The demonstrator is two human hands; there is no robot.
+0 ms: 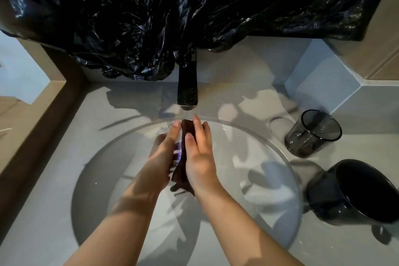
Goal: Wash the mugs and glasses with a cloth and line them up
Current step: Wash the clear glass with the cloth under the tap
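Over the round sink [269, 147], under the running black tap [187, 90], my left hand [164, 151] holds a clear glass [176, 155], mostly hidden between my hands. My right hand [198, 153] presses a dark brown cloth [183, 170] against the glass. The cloth hangs down below my palms. A smoky grey glass [313, 134] stands on the counter to the right of the sink. A black mug [354, 194] stands nearer to me on the right.
Crumpled black plastic sheeting [172, 17] hangs over the wall behind the tap. A clear round coaster or lid [278, 125] lies beside the grey glass. A brown ledge [43, 114] borders the counter on the left.
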